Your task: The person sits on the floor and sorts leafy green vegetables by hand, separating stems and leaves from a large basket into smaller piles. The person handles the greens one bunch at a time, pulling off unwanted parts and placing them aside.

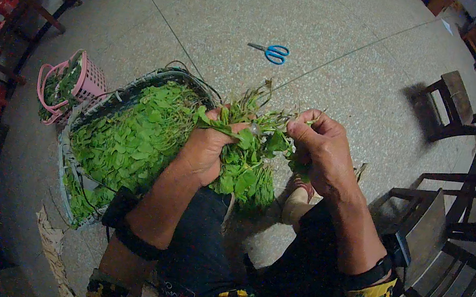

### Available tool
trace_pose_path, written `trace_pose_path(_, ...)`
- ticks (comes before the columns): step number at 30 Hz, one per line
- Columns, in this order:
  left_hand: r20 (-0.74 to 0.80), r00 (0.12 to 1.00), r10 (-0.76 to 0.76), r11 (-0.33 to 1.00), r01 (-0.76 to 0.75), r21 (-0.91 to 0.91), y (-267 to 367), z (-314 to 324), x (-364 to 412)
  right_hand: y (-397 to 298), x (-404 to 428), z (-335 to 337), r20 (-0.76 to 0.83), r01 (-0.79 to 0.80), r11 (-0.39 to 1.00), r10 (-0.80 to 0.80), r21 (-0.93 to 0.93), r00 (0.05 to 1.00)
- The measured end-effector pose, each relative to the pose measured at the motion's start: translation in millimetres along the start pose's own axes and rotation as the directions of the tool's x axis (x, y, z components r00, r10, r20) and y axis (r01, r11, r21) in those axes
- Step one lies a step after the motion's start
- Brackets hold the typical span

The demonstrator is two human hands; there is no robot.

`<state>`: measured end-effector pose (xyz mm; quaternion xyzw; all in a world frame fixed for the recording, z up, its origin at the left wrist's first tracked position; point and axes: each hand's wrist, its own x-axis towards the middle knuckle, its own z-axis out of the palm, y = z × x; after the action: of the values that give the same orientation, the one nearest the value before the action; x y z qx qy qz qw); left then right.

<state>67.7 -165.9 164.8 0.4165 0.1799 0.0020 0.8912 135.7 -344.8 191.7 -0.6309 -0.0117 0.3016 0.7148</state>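
My left hand (209,148) is closed around a bunch of leafy greens (246,143), whose thin stems stick up past the fingers and whose leaves hang down. Thumb and fingertips of my right hand (321,149) pinch a few stems at the bunch's right side. Leaves dangle beneath that hand. Below the bunch, more green stems and leaves (259,190) show between my knees; whether they belong to the held bunch I cannot tell. Beside my left forearm stands a large basket (63,151) heaped with the same kind of greens (136,130).
A pair of blue-handled scissors (275,54) lies on the speckled floor ahead. Left of the large basket is a pink plastic basket (92,80) of greens. Wooden stools (457,99) and a bench (425,224) stand at right. A crumpled sheet (54,245) lies at lower left.
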Motion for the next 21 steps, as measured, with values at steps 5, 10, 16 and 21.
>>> trace_pose_path(5,-0.005,0.997,-0.075,0.997,0.075,0.014,0,-2,2,5,1,1,-0.018,0.063,0.998,-0.063,0.007,0.998)
trace_pose_path(10,0.158,0.968,-0.196,0.976,0.177,0.126,9,15,-7,8,3,4,0.153,0.116,0.988,-0.099,-0.102,0.983)
trace_pose_path(16,0.074,0.986,-0.15,0.985,0.143,0.098,7,13,-6,9,4,3,0.137,0.089,0.995,-0.084,-0.037,0.987)
trace_pose_path(21,0.048,0.99,-0.132,0.991,0.132,0.0,-2,-7,4,7,3,-1,0.068,0.066,0.997,-0.068,0.03,0.995)
